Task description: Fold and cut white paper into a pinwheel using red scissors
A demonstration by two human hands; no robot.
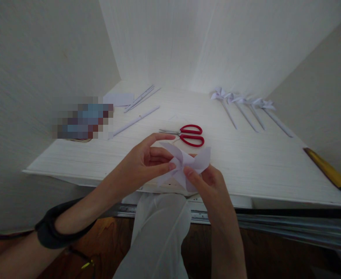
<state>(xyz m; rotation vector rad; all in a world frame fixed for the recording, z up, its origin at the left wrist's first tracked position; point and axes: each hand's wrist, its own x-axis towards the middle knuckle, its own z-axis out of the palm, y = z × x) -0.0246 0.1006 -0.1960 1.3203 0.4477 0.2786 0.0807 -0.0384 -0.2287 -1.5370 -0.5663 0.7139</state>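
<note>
A white paper pinwheel [188,162] is held in front of me, above the front edge of the white tabletop. My left hand [151,159] grips it from the left, the thumb pressed near its centre and the index finger stretched out above. From the right, my right hand [207,176] pinches it, thumb close to the middle and the other fingers mostly hidden behind the paper. Just beyond my hands lie scissors [191,135] with red handles, their blades pointing left.
Several finished paper pinwheels on sticks [246,102] lie at the back right. Thin paper sticks [143,99], a longer rolled paper stick [135,122] and a paper sheet [118,99] are at the left, beside a blurred object [85,120]. A yellow cutter knife [329,170] rests at the right edge.
</note>
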